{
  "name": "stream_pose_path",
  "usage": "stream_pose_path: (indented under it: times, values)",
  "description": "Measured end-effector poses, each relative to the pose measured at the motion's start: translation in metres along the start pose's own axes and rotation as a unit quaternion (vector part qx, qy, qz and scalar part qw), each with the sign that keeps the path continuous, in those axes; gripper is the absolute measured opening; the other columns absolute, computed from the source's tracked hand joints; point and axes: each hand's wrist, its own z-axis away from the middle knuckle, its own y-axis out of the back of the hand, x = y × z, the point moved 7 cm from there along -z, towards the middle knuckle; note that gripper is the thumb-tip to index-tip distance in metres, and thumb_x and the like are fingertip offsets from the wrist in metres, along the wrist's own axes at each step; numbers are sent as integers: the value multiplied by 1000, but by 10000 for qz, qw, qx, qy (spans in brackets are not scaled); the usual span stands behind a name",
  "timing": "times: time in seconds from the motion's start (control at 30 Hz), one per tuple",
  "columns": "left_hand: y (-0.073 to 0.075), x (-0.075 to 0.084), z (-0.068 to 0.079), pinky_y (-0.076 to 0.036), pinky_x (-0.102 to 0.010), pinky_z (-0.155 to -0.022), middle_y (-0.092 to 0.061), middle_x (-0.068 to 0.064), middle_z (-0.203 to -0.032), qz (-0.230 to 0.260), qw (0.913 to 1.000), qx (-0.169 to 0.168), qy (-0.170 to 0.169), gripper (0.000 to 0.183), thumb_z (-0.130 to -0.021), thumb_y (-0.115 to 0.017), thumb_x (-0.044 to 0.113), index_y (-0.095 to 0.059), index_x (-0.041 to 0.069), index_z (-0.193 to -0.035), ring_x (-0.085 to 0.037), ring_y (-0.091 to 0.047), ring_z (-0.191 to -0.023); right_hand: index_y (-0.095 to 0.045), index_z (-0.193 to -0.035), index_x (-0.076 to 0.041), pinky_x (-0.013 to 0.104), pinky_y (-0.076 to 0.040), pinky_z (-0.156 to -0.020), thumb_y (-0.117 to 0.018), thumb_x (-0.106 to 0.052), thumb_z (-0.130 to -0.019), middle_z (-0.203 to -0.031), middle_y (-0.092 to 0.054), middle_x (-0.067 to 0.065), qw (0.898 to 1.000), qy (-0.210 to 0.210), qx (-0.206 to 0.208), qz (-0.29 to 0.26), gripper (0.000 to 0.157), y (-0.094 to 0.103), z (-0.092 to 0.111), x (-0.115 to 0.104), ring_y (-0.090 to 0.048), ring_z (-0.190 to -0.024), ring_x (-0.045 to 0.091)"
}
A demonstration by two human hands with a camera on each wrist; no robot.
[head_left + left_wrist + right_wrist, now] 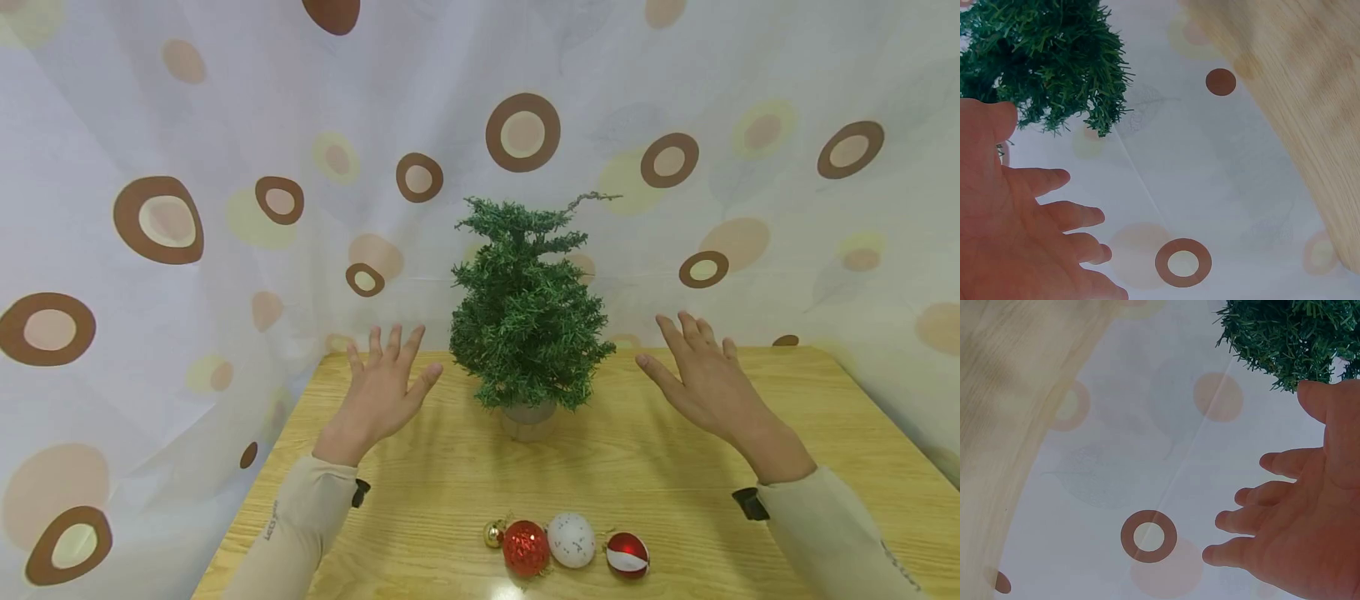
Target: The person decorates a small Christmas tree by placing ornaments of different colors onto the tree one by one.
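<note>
A small green tree (528, 321) on a wooden tabletop (442, 483) is flanked by the left hand (381, 393) and right hand (707, 387), fingers spread, with four baubles (572, 540) laid in front.

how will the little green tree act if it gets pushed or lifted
The artificial tree may tip if pushed high up, since its foliage spreads wider than its small round base. Its branches would probably flex, as they look thin and bristly. The crooked twig near the top suggests bendable wire.
</note>
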Motion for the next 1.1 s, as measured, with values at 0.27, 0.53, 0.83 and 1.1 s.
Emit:
stream_pose_path:
  times: [0.27,0.53,0.83,1.1]
  values:
    - [0,1,2,7,-83,-119,-14,-27,-174,38,10000,-1,1,75,-110,-36,61,-20,20,-171,-54,0,-161,-20,-167,1,87,-12,-114,-41,-54,-112,-166,-15,43,10000,46,27,26,81,2,2,-4,-13,-151,68]
    - [4,1,4,5,-84,-119,-14,-27,-174,80,10000,44,15,74,-111,-38,60,-20,20,-171,-54,-1,-161,-26,-166,0,83,-19,-116,-48,-51,-111,-165,-23,41,9995,238,149,-141,78,6,7,-17,-21,-151,65]
    - [5,4,5,5,-86,-118,-16,-28,-173,186,9998,91,13,73,-110,-38,60,-22,21,-170,-55,-5,-161,-27,-166,-1,80,-29,-113,-49,-51,-111,-166,-25,38,9991,270,70,-307,77,10,13,-24,-27,-149,64]
    - [8,18,3,-27,-73,-123,-42,-18,-166,1978,9760,864,-294,63,-111,-47,51,-34,22,-166,-45,-48,-146,-33,-165,-8,76,-42,-107,-47,-53,-110,-164,-36,34,9979,241,-268,-533,73,3,26,-32,-47,-140,60]
